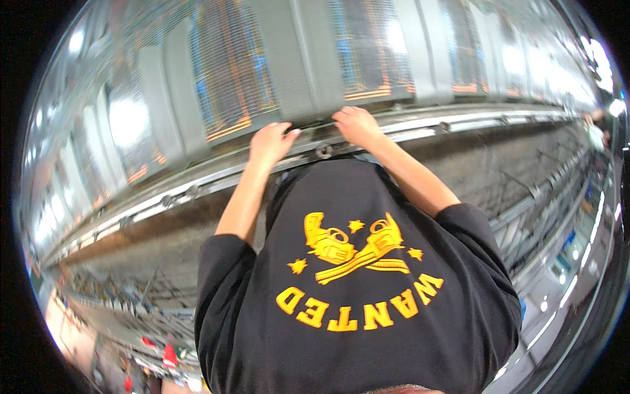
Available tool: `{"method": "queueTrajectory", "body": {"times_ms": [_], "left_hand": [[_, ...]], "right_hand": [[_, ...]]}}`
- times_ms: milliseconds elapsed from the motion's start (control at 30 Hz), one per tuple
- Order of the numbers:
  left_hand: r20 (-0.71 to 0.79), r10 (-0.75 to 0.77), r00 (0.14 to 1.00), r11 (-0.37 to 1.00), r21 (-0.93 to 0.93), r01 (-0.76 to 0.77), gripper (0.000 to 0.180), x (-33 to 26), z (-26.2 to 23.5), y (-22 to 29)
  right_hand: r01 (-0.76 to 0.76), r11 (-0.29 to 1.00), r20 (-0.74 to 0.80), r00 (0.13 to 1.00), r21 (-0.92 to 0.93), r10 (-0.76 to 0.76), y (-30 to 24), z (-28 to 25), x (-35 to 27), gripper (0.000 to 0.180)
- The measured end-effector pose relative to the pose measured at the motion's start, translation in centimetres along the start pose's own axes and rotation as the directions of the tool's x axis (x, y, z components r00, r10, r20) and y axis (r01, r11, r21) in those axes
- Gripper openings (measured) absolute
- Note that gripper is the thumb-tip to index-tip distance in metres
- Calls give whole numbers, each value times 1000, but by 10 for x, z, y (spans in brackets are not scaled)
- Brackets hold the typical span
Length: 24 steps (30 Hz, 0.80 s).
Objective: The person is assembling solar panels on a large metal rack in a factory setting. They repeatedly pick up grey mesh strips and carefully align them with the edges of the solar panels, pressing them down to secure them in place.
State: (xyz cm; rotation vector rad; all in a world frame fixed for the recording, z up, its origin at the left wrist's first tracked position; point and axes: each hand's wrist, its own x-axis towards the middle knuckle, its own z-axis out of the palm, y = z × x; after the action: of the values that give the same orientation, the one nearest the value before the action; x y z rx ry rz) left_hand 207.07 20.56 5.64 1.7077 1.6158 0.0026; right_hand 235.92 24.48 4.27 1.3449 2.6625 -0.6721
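Both my hands reach forward to the lower border of a wide sheet of fine grey mesh-like material (pixel 308 72). My left hand (pixel 271 143) is at this border, its thumb apart from its fingers and nothing visible between them. A little to the right, my right hand (pixel 357 126) touches the border with its fingers curled together. What its fingertips pinch, if anything, is too small to make out. Between and just below the hands runs a long metal rail (pixel 420 133) with round fittings, one of them a dark ring-shaped fitting (pixel 324 151).
The sheet carries dark panels with orange and blue lines (pixel 233 72), alternating with plain grey strips. Below the rail lies a brown-grey machine beam (pixel 453 157). Metal rods and brackets (pixel 525 190) line the near side. At far right another person (pixel 596 134) shows, blurred. Red items (pixel 170 355) lie lower left.
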Motion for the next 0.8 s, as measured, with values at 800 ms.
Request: {"method": "queueTrajectory", "body": {"times_ms": [800], "left_hand": [[-79,-223,972,864,446,234,50,47,60,179]], "right_hand": [[-23,999,-366,930,27,31,281,-78,-165,42]]}}
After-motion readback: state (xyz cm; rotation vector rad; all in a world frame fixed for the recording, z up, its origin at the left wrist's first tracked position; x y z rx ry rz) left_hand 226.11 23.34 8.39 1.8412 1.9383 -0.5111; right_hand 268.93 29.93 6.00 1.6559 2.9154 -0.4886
